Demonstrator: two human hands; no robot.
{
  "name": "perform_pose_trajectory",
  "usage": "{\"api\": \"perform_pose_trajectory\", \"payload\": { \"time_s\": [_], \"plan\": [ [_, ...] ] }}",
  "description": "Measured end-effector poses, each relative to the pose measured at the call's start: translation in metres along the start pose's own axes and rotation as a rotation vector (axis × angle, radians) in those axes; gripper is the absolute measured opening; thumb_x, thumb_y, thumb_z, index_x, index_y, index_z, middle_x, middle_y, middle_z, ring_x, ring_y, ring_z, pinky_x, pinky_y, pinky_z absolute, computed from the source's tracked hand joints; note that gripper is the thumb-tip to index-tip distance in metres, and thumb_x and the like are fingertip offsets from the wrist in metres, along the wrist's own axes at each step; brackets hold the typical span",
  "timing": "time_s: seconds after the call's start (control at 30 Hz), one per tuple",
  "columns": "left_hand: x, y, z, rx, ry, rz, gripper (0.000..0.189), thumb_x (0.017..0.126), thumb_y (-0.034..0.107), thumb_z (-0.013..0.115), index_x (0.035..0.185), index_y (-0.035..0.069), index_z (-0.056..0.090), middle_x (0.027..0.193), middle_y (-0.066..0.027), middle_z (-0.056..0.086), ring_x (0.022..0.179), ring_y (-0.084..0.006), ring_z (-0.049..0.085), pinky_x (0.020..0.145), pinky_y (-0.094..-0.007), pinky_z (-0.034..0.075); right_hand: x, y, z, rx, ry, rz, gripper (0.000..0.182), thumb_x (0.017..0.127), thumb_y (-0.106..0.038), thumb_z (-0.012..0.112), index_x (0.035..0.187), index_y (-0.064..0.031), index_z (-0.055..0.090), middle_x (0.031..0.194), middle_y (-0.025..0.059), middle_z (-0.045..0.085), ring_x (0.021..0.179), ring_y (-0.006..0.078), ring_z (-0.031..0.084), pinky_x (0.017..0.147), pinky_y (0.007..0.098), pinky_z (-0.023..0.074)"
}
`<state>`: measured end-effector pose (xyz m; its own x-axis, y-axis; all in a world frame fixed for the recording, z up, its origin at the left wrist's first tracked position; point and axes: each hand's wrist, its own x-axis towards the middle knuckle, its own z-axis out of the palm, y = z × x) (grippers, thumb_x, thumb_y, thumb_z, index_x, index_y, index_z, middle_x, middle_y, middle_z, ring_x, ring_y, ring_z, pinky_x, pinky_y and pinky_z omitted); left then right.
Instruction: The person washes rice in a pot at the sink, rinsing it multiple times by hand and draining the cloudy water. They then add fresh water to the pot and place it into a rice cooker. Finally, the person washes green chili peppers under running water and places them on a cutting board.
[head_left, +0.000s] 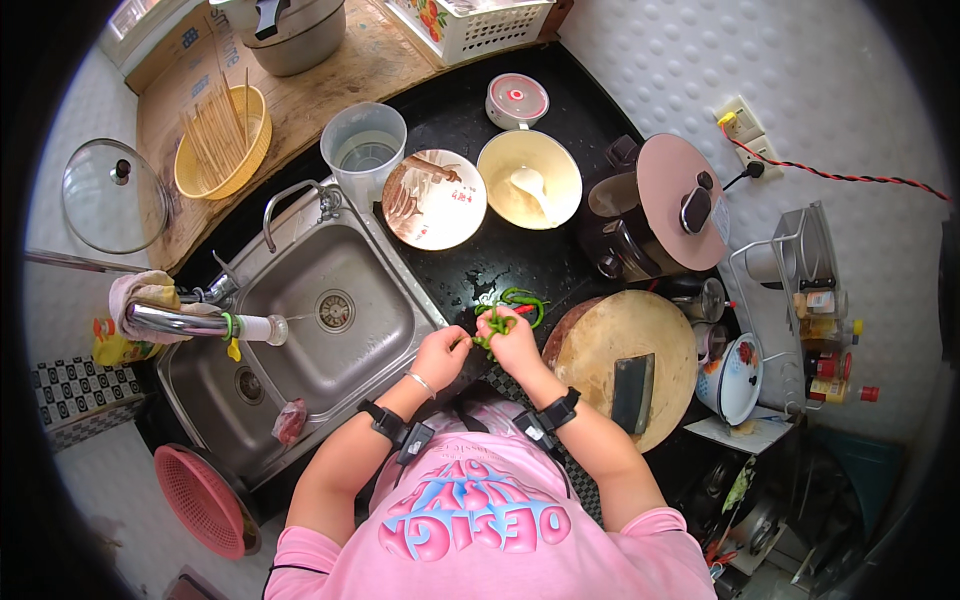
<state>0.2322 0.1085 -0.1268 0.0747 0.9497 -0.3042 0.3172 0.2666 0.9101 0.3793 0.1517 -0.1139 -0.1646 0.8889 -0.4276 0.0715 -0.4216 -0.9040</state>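
My right hand is closed around several long green chili peppers, which stick out past its fingers. My left hand is right beside it, its thumb and fingertips pinched together at the lower ends of the peppers. Whether a stem is caught between those fingertips is too small to tell. More green chilies and a red chili lie on the black countertop just beyond the right hand. Both hands are over the counter's front edge, between the sink and the cutting board.
Left is a double-bowl steel sink, with thin water from the faucet and raw meat on its rim. A cleaver lies on a round wooden cutting board at right. Behind stand a plate, bowl and rice cooker.
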Motion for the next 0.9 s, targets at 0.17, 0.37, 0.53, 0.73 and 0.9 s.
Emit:
{"api": "perform_pose_trajectory", "payload": {
  "time_s": [0.17,0.37,0.53,0.73,0.9],
  "plan": [
    [0.015,-0.027,0.009,-0.055,0.094,-0.256,0.016,0.088,0.016,0.06,0.083,0.001,0.063,0.072,-0.0057,0.062,0.066,-0.0139,0.057,0.061,-0.031,0.046,-0.016,-0.018,0.016,-0.605,-0.002,-0.411,0.02,0.077,0.004,0.061,0.096,-0.0003,0.061,0.088,0.0157,0.066,0.08,0.0249,0.066,0.071,0.0305,0.0503],
    [0.017,-0.012,-0.013,-0.549,-0.131,-0.379,0.016,0.092,0.012,0.051,0.1,0.005,0.063,0.067,0.0036,0.051,0.055,-0.006,0.044,0.047,-0.0198,0.034,0.037,-0.011,-0.022,-0.923,0.181,-0.315,0.03,0.07,0.005,0.057,0.099,-0.0022,0.065,0.092,0.0192,0.058,0.087,0.0373,0.06,0.077,0.0411,0.0493],
    [0.021,-0.007,-0.02,-0.74,-0.206,-0.468,0.014,0.092,0.013,0.049,0.099,0.008,0.06,0.074,-0.0001,0.058,0.058,-0.0077,0.049,0.048,-0.0193,0.035,0.061,0.003,-0.036,-1.192,0.136,-0.109,0.025,0.07,0.0,0.06,0.094,-0.0024,0.065,0.094,0.0191,0.06,0.089,0.0388,0.06,0.078,0.0439,0.0495],
    [0.021,-0.004,-0.025,-0.755,-0.184,-0.459,0.012,0.093,0.02,0.05,0.093,0.01,0.056,0.079,-0.0015,0.061,0.063,-0.009,0.053,0.05,-0.0197,0.037,0.056,-0.02,-0.05,-0.709,0.086,-0.235,0.018,0.075,0.002,0.061,0.093,-0.001,0.063,0.089,0.0122,0.066,0.08,0.026,0.065,0.074,0.0346,0.0509],
    [0.028,0.013,-0.022,-0.756,-0.249,-0.365,0.019,0.095,0.028,0.051,0.09,0.011,0.057,0.076,0.0014,0.057,0.063,-0.0071,0.051,0.051,-0.019,0.037,0.028,-0.04,-0.051,0.145,-0.226,0.124,0.016,0.084,0.002,0.062,0.099,-0.0018,0.059,0.096,0.004,0.063,0.088,0.0144,0.061,0.076,0.0266,0.0492]
  ]
}}
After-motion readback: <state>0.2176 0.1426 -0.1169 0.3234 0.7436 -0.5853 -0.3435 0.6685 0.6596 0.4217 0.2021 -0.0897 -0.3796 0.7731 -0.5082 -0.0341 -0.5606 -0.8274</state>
